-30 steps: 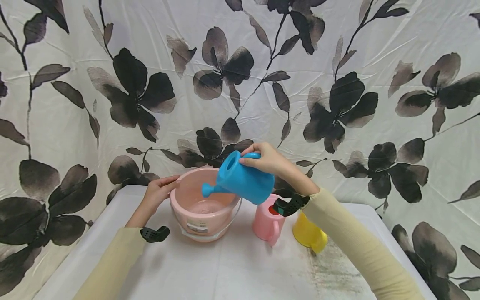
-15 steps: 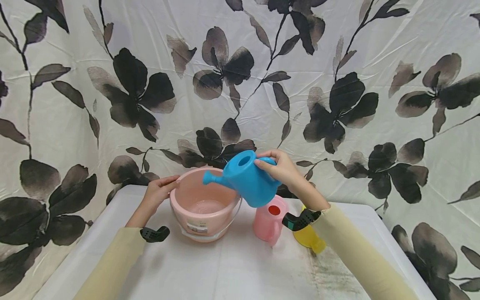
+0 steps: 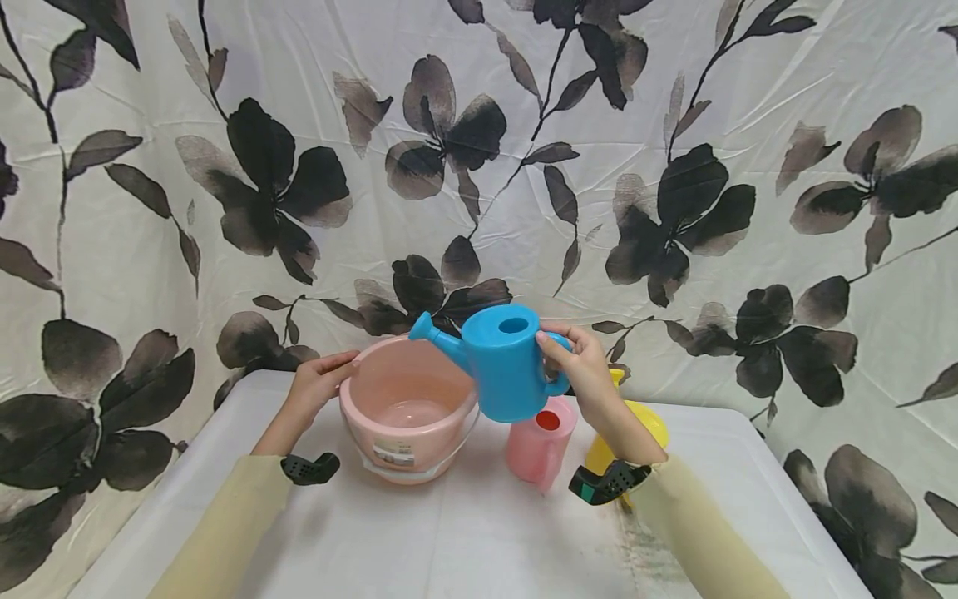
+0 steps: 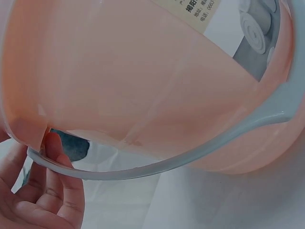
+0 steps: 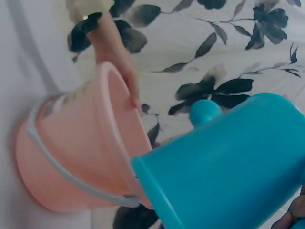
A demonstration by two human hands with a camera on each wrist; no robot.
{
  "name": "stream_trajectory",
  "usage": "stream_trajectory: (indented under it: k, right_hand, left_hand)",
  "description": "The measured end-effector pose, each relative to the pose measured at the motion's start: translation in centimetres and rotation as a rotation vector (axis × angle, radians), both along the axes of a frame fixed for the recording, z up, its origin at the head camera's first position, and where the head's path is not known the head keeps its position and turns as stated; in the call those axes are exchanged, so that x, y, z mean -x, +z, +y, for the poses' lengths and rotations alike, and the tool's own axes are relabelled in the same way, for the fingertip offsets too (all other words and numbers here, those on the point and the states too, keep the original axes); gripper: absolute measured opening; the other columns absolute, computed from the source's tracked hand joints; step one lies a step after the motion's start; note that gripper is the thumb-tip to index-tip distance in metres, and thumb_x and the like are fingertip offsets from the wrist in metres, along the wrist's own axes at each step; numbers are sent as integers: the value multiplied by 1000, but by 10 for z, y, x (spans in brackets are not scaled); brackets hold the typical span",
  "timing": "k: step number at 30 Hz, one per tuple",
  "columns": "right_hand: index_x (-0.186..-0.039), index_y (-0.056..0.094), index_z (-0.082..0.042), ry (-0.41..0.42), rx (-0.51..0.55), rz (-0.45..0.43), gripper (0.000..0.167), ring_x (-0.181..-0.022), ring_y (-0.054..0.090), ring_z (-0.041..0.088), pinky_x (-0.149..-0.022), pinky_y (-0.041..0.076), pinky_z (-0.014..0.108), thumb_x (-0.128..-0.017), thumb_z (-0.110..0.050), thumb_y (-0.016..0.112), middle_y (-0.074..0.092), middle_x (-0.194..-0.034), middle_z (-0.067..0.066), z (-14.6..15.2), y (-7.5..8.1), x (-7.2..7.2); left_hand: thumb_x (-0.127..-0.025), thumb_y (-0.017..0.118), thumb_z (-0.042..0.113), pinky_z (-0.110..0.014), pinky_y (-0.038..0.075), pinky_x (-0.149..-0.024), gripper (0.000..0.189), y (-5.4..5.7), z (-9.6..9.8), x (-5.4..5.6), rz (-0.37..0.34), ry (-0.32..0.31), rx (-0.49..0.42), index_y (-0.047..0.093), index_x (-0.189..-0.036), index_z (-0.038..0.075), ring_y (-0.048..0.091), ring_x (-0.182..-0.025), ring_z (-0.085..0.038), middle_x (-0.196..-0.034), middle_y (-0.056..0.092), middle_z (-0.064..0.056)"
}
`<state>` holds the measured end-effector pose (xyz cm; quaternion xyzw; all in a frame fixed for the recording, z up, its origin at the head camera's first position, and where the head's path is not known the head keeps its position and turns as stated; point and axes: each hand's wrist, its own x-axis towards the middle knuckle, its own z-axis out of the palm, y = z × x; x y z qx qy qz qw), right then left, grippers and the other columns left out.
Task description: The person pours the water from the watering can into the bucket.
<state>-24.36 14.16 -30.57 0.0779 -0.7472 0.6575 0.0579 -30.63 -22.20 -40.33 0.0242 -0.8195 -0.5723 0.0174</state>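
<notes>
A blue watering can (image 3: 505,362) is held nearly upright in the air by my right hand (image 3: 587,374), whose fingers and thumb grip its handle. Its spout points left over the pink bucket (image 3: 407,433). On the bucket's left side, my left hand (image 3: 318,387) holds the rim. The left wrist view shows the fingers of this hand (image 4: 52,191) at the rim, close to the end of the grey bucket handle (image 4: 143,171). Some clear water (image 3: 412,413) appears at the bucket's bottom. In the right wrist view the blue can (image 5: 228,167) partly covers the bucket (image 5: 71,148).
Right of the bucket stands a pink watering can (image 3: 535,453) with a red opening. A yellow watering can (image 3: 647,420) is partly hidden behind my right wrist. All stand on a white table (image 3: 449,541), before a flower-patterned cloth (image 3: 524,208).
The blue watering can has tipped back from spout-down to nearly upright and shifted right with my right hand. My left hand has stayed on the bucket rim.
</notes>
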Motion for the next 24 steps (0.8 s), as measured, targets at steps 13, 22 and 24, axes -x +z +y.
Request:
stream_trajectory:
  k: [13, 22, 24]
  right_hand:
    - [-121, 51, 0, -82, 239, -5, 29, -78, 47, 12, -81, 40, 29, -98, -17, 53, 53, -75, -6, -8, -25, -16]
    - [-111, 52, -1, -81, 354, 43, 18, -68, 42, 8, -67, 35, 21, -98, -13, 50, 46, -67, -7, -10, -28, -24]
    - [-110, 53, -5, -85, 377, 40, 14, -69, 41, 7, -67, 35, 19, -98, -13, 50, 46, -68, -8, -8, -28, -26]
  left_hand:
    - [-99, 51, 34, -42, 45, -104, 52, 1, 1, -2, -1, 3, -5, 45, -143, 5, 49, -130, -34, -145, 47, -18]
    - [-99, 51, 34, -38, 50, -101, 51, 2, 2, -3, 13, -5, 7, 47, -141, 5, 51, -128, -32, -143, 49, -18]
    - [-99, 51, 34, -39, 49, -101, 52, 3, 2, -4, 14, -4, 7, 47, -141, 5, 51, -128, -32, -143, 49, -18]
